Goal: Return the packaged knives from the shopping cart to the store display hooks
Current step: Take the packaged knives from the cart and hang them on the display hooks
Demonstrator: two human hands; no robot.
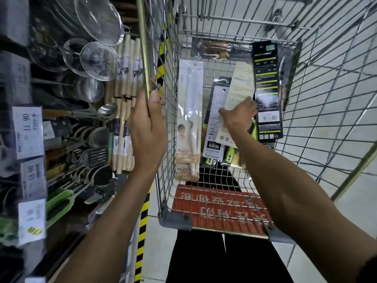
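While left grip (pixel 149 127) clasps cart rim (pixel 145 58) | right grip (pixel 238 115) holds cream-carded knife pack (pixel 242 82)

You have a single view, from the camera on your head. It faces forward and steeply down into the shopping cart (pixel 175 219), which sits close below you and fills the middle and right. Your forearms enter at the bottom edge, the left hand (pixel 148 127) at the cart's left rim, the right hand (pixel 238 115) inside the basket. The wide lens bends the edges. The store display (pixel 61 99) lines the left side, blurred, and the tiled floor (pixel 157 242) shows beneath.
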